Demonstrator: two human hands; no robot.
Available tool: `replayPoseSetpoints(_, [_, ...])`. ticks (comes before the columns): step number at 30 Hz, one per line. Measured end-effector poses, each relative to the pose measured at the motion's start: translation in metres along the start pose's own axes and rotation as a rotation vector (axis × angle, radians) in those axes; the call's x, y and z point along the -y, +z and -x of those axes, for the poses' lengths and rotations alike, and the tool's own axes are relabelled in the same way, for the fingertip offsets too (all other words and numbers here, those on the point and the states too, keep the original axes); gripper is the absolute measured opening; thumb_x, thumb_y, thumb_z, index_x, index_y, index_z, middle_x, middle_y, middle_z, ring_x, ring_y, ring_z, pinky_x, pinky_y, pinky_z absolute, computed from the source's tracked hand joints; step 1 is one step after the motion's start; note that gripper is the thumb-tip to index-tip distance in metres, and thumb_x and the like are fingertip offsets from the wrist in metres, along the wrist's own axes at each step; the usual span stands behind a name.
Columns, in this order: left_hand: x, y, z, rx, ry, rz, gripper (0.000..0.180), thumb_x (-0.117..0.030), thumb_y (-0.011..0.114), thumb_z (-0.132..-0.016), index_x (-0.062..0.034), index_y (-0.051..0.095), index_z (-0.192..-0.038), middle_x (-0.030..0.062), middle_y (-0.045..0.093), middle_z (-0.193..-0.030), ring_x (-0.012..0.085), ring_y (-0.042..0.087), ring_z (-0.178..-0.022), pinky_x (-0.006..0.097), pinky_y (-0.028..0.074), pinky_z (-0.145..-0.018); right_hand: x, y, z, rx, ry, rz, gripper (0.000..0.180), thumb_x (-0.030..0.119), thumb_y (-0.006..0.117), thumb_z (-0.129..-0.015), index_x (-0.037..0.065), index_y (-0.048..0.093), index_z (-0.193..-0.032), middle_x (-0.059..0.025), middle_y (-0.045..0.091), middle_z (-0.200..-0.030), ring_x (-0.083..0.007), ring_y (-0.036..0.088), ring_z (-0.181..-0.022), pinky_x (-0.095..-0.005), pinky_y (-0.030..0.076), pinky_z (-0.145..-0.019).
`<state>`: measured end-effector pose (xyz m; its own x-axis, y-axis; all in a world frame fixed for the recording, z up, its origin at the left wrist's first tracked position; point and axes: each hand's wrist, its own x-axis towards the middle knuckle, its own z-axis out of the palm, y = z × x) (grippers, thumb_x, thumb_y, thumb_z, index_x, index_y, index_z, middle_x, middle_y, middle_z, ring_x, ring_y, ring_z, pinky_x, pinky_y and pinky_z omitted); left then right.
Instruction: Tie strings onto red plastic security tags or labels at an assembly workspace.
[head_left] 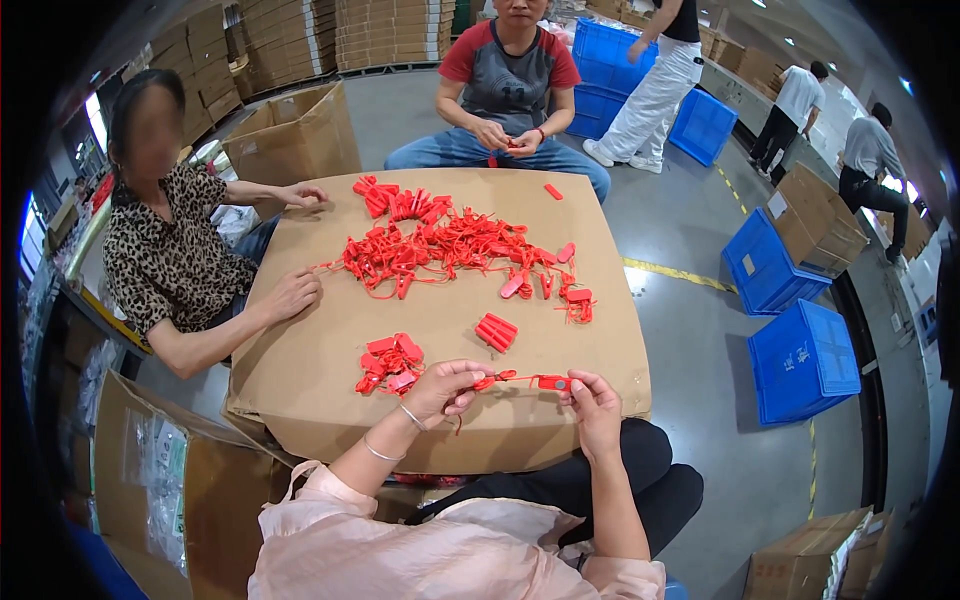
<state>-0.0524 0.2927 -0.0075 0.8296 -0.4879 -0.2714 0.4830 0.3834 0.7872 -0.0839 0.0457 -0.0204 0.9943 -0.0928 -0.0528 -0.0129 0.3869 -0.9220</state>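
Note:
Near the front edge of the cardboard tabletop, my left hand [445,390] pinches a bunched red cord [505,376]. The cord stretches across to a small flat red plastic piece [550,382] with a round grey spot, its end gripped between the fingertips of my right hand [597,408]. A loose strand hangs below my left hand. Just beyond that hand lies a small heap of red corded pieces [385,362]. Several red sticks in a neat bundle [495,332] lie beyond the gap between my hands. Farther off spreads a large tangled pile of red corded pieces [440,245].
A person in a patterned shirt [170,250] sits at the left, hands on the tabletop [590,440]. Across from me another person [510,90] handles something small and red. Open cartons [220,500] stand at the left; blue crates [805,360] stand on the floor at the right.

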Motion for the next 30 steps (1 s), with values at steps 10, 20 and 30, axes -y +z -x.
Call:
replayPoseSetpoints(10, [-0.001, 0.006, -0.006, -0.02, -0.019, -0.031, 0.021, -0.008, 0.05, -0.089, 0.0023, 0.058, -0.105, -0.0004, 0.053, -0.072, 0.0029, 0.043, -0.05, 0.015, 0.028, -0.036, -0.004, -0.011, 0.001, -0.029, 0.0, 0.019, 0.017, 0.004, 0.05, -0.089, -0.003, 0.056, -0.103, -0.0073, 0.061, -0.083, -0.0108, 0.057, -0.07, -0.023, 0.046, -0.066])
replayPoseSetpoints(20, [-0.007, 0.012, -0.02, -0.13, 0.037, -0.391, 0.022, -0.012, 0.053, -0.087, 0.0006, 0.059, -0.104, 0.0011, 0.059, -0.073, 0.0025, 0.044, -0.047, 0.017, 0.032, -0.038, -0.002, -0.027, -0.008, -0.07, 0.024, 0.027, 0.017, 0.005, 0.05, -0.089, -0.003, 0.056, -0.103, -0.0059, 0.06, -0.081, -0.0102, 0.055, -0.069, -0.0225, 0.046, -0.065])
replayPoseSetpoints(30, [0.001, 0.005, -0.013, -0.111, 0.131, -1.011, 0.021, -0.018, 0.057, -0.084, -0.0017, 0.062, -0.097, 0.0058, 0.062, -0.079, 0.0136, 0.055, -0.06, 0.026, 0.044, -0.054, 0.0, -0.025, -0.006, -0.052, 0.014, 0.079, 0.018, 0.006, 0.051, -0.089, -0.003, 0.056, -0.103, -0.0057, 0.059, -0.081, -0.0094, 0.054, -0.069, -0.0222, 0.045, -0.064])
